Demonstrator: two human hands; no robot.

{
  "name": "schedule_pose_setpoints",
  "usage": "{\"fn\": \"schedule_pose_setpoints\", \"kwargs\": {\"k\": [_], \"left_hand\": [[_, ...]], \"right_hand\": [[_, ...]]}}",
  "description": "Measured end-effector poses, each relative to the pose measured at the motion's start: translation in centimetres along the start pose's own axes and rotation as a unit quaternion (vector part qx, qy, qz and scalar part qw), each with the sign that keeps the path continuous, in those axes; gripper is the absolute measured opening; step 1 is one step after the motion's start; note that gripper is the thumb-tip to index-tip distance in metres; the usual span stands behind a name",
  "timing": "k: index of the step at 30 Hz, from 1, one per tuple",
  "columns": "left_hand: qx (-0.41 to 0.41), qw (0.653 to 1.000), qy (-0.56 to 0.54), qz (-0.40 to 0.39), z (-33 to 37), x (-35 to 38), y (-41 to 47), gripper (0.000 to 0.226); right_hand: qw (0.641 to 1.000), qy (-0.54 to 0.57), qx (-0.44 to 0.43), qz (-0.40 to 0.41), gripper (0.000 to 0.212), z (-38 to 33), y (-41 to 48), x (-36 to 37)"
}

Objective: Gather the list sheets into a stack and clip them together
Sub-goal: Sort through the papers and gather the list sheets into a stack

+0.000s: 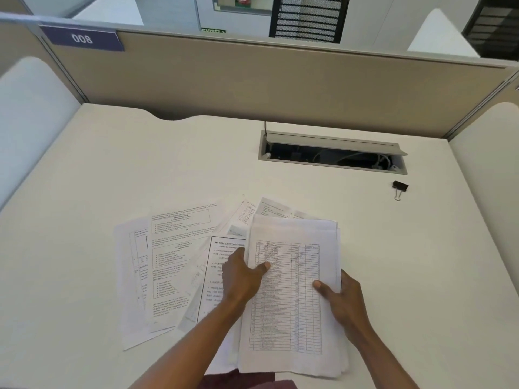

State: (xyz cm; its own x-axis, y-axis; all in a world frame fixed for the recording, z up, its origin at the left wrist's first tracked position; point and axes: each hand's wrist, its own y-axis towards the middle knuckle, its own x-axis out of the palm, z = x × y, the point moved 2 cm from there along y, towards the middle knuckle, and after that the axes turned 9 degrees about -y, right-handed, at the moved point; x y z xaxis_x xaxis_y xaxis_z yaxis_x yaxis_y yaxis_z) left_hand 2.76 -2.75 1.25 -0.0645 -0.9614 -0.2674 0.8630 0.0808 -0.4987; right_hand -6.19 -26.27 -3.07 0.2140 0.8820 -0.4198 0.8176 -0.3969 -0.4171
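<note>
A stack of list sheets point(292, 313), its top page a printed table, lies near the desk's front edge. My left hand point(241, 276) grips the stack's left edge, thumb on top. At the right edge my right hand point(341, 299) holds the stack, thumb pressed on the page. Other printed sheets point(168, 262) lie fanned out on the desk to the left, some tucked under the stack. More page corners point(269, 209) stick out behind the stack. A black binder clip point(400, 188) rests on the desk at the far right, well apart from both hands.
An open cable tray point(331, 153) with wires is sunk into the white desk point(140, 169) behind the papers. Beige partition walls point(252, 77) close off the back and sides. A sign reading 008 point(81, 39) hangs at the top left.
</note>
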Motion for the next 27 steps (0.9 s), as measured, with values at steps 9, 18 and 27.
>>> {"fn": "schedule_pose_setpoints", "kwargs": {"k": [9,18,27], "left_hand": [[0.1,0.975,-0.121,-0.158,1.5,0.2,-1.5,0.032],[0.096,0.987,-0.079,-0.103,2.6,1.8,-1.3,0.014],[0.026,0.929,0.32,0.182,-1.6,-3.7,2.0,0.082]], "right_hand": [[0.994,0.062,-0.017,0.086,0.075,-0.7,-0.6,-1.1],[0.987,0.154,-0.014,0.031,0.04,-0.1,-0.9,-4.2],[0.982,0.167,0.022,0.088,0.043,1.7,-1.2,-6.0]]}}
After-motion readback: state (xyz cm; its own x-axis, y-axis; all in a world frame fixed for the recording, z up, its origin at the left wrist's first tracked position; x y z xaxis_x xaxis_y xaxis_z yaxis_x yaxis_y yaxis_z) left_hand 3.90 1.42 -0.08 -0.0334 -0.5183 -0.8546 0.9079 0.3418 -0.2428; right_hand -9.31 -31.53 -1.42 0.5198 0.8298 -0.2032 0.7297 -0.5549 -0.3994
